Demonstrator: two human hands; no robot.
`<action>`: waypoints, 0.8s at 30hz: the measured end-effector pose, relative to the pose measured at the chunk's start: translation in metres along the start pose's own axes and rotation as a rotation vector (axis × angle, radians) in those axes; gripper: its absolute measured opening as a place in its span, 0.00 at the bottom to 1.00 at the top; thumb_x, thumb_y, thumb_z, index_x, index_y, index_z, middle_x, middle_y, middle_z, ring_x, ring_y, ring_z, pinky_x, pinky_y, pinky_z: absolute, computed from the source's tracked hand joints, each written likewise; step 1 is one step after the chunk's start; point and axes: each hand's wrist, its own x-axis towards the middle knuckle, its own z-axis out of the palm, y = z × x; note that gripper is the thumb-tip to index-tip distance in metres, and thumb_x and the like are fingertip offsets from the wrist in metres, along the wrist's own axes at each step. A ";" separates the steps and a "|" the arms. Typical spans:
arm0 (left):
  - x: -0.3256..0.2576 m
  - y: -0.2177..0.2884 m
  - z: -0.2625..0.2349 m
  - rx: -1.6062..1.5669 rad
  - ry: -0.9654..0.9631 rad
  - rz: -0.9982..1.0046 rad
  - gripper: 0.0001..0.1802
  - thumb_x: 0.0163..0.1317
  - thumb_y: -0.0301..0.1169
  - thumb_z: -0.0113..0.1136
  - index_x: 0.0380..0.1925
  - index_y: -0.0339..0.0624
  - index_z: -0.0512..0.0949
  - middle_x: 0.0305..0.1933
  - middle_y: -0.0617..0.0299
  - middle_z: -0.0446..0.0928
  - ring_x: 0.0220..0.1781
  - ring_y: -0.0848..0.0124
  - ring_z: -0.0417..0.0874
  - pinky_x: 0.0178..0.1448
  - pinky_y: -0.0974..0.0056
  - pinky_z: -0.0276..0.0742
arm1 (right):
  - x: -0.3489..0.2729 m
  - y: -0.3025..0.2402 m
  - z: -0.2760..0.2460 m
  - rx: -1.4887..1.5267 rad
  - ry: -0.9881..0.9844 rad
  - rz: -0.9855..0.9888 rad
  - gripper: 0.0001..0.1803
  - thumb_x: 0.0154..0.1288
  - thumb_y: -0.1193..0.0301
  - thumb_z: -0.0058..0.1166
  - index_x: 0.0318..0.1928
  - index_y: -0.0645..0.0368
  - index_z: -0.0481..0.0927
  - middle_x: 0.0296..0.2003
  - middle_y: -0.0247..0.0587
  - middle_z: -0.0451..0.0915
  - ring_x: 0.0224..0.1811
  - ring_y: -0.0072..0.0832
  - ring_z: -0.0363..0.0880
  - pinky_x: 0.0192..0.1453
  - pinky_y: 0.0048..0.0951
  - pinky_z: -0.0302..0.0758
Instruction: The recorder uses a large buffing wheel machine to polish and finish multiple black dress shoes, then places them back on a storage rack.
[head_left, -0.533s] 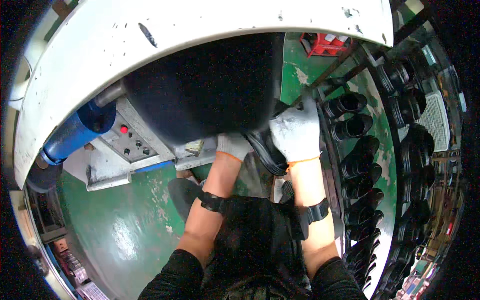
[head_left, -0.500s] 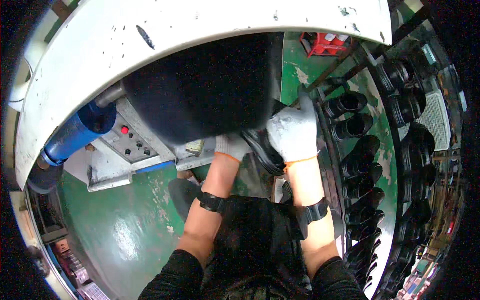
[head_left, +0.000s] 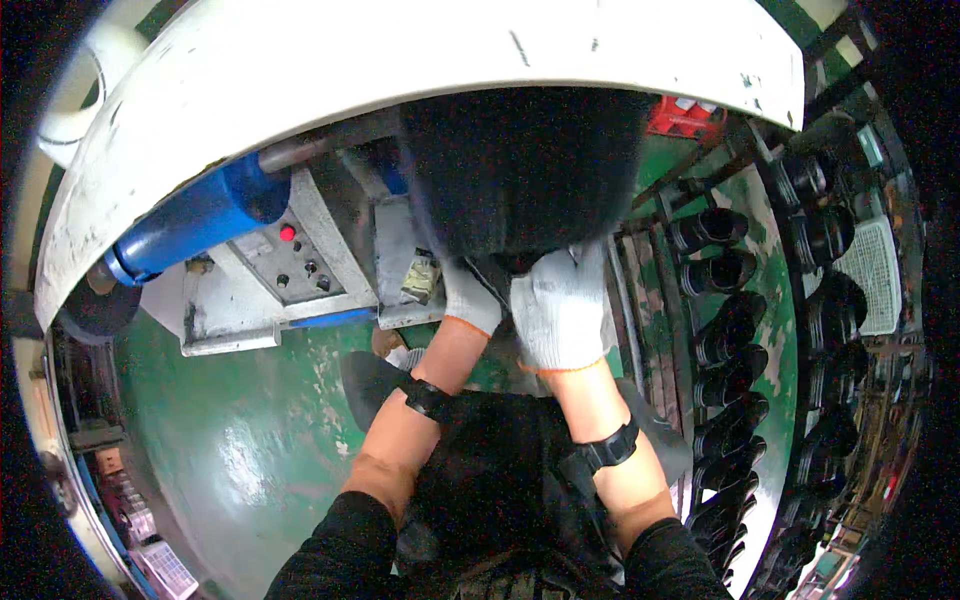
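A large black roller or brush wheel [head_left: 525,165], blurred at its edges, hangs under the white machine hood in front of me. Just below its lower edge, my left hand [head_left: 468,298] and my right hand [head_left: 562,308], both in white knitted gloves with orange cuffs, are close together. Between them shows a dark strip of a black shoe [head_left: 490,272], most of it hidden by the wheel and the gloves. My right hand's fingers curl over the shoe's near side. The left fingertips are hidden behind the shoe and the wheel's edge.
To the right, several black shoes [head_left: 727,325] stand on a rack. On the left are a blue motor [head_left: 200,215] and a panel with a red button [head_left: 288,233]. A small yellowish packet [head_left: 420,276] lies left of my hands. The white hood [head_left: 440,50] arches overhead.
The shoe has turned and gone further behind the gloves and wheel. My right hand has moved left and slightly down, nearer my left. The view has shifted, so the machine appears further right.
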 end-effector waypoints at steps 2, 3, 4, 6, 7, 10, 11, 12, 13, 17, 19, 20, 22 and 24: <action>0.006 0.016 -0.022 -0.022 -0.097 0.009 0.31 0.71 0.53 0.38 0.64 0.43 0.66 0.66 0.57 0.68 0.66 0.54 0.67 0.74 0.55 0.57 | -0.001 -0.025 -0.019 -0.038 -0.038 -0.036 0.10 0.53 0.70 0.55 0.19 0.59 0.84 0.26 0.42 0.79 0.37 0.40 0.78 0.59 0.44 0.69; 0.011 0.014 -0.030 -0.048 -0.200 -0.038 0.31 0.71 0.52 0.38 0.65 0.42 0.66 0.67 0.57 0.68 0.67 0.55 0.66 0.74 0.57 0.55 | -0.006 -0.032 -0.023 0.807 0.061 0.368 0.09 0.54 0.70 0.53 0.26 0.59 0.84 0.26 0.43 0.77 0.36 0.41 0.76 0.63 0.46 0.66; -0.002 0.003 -0.019 -0.006 -0.176 -0.075 0.34 0.71 0.54 0.38 0.63 0.39 0.66 0.65 0.55 0.69 0.65 0.55 0.70 0.71 0.57 0.62 | -0.016 -0.033 -0.018 1.636 0.155 0.797 0.10 0.54 0.70 0.51 0.32 0.60 0.85 0.25 0.44 0.74 0.35 0.41 0.74 0.67 0.47 0.63; -0.030 -0.005 0.004 0.098 -0.181 -0.201 0.36 0.69 0.58 0.40 0.62 0.38 0.67 0.61 0.50 0.72 0.58 0.54 0.76 0.64 0.55 0.72 | -0.032 -0.033 -0.016 2.445 0.274 1.222 0.14 0.55 0.70 0.50 0.38 0.60 0.85 0.25 0.45 0.72 0.34 0.41 0.73 0.72 0.49 0.59; -0.033 -0.004 0.011 0.112 -0.095 -0.171 0.37 0.68 0.59 0.40 0.62 0.38 0.67 0.60 0.49 0.73 0.56 0.53 0.78 0.63 0.54 0.74 | -0.037 -0.035 -0.013 2.532 0.245 1.158 0.19 0.62 0.64 0.44 0.49 0.61 0.76 0.40 0.46 0.67 0.47 0.40 0.67 0.73 0.43 0.56; -0.055 0.003 0.020 0.098 -0.164 -0.209 0.35 0.69 0.57 0.40 0.61 0.40 0.68 0.59 0.52 0.74 0.57 0.56 0.77 0.63 0.55 0.73 | -0.040 -0.040 -0.019 2.788 0.229 0.988 0.33 0.76 0.52 0.33 0.70 0.64 0.58 0.71 0.49 0.57 0.73 0.37 0.54 0.77 0.31 0.46; -0.059 0.005 0.024 0.099 -0.182 -0.242 0.33 0.70 0.57 0.40 0.61 0.41 0.68 0.59 0.54 0.74 0.57 0.58 0.77 0.63 0.55 0.74 | -0.041 -0.040 -0.021 2.777 0.232 0.985 0.33 0.76 0.52 0.33 0.70 0.64 0.58 0.71 0.49 0.57 0.73 0.37 0.54 0.77 0.31 0.46; -0.061 0.007 0.024 0.053 -0.210 -0.288 0.32 0.71 0.55 0.40 0.61 0.43 0.68 0.59 0.56 0.74 0.57 0.61 0.78 0.63 0.57 0.74 | -0.044 -0.042 -0.026 2.760 0.226 0.964 0.33 0.76 0.52 0.33 0.70 0.64 0.58 0.70 0.49 0.58 0.73 0.37 0.54 0.77 0.32 0.46; -0.064 0.008 0.024 0.048 -0.218 -0.290 0.32 0.71 0.55 0.40 0.61 0.43 0.68 0.59 0.56 0.74 0.57 0.61 0.78 0.63 0.57 0.74 | -0.049 -0.042 -0.030 2.741 0.223 0.944 0.32 0.76 0.53 0.33 0.69 0.64 0.58 0.70 0.49 0.58 0.73 0.37 0.55 0.77 0.33 0.46; -0.067 -0.002 0.016 0.035 -0.341 -0.331 0.32 0.70 0.57 0.40 0.62 0.45 0.68 0.58 0.58 0.74 0.55 0.64 0.78 0.62 0.58 0.74 | -0.104 -0.032 -0.028 0.965 0.009 0.473 0.26 0.73 0.55 0.42 0.57 0.65 0.73 0.50 0.52 0.79 0.44 0.38 0.80 0.47 0.36 0.76; -0.081 0.010 0.016 0.136 -0.243 -0.224 0.35 0.68 0.60 0.40 0.59 0.42 0.71 0.55 0.55 0.77 0.53 0.59 0.80 0.61 0.54 0.75 | -0.059 -0.045 -0.093 0.933 -0.731 1.042 0.18 0.64 0.62 0.57 0.43 0.68 0.79 0.40 0.61 0.78 0.37 0.48 0.79 0.42 0.38 0.75; -0.083 0.015 0.009 0.043 -0.223 -0.350 0.34 0.68 0.60 0.41 0.58 0.44 0.72 0.53 0.55 0.79 0.50 0.60 0.81 0.58 0.52 0.77 | -0.074 -0.047 -0.100 0.953 -0.578 0.701 0.18 0.61 0.63 0.59 0.43 0.68 0.79 0.39 0.59 0.78 0.40 0.49 0.78 0.45 0.39 0.75; -0.089 0.005 0.014 0.002 -0.248 -0.433 0.33 0.67 0.60 0.41 0.57 0.45 0.73 0.52 0.55 0.79 0.48 0.60 0.81 0.57 0.51 0.78 | -0.096 -0.032 -0.114 0.789 -0.240 0.082 0.17 0.56 0.65 0.62 0.40 0.64 0.80 0.37 0.54 0.79 0.48 0.49 0.75 0.56 0.43 0.70; -0.083 -0.007 0.009 0.060 -0.296 -0.442 0.33 0.67 0.61 0.42 0.56 0.46 0.73 0.50 0.55 0.80 0.48 0.59 0.82 0.57 0.51 0.79 | -0.118 -0.022 -0.133 0.503 -0.263 -0.116 0.17 0.48 0.63 0.66 0.37 0.58 0.80 0.30 0.43 0.77 0.44 0.43 0.74 0.63 0.47 0.64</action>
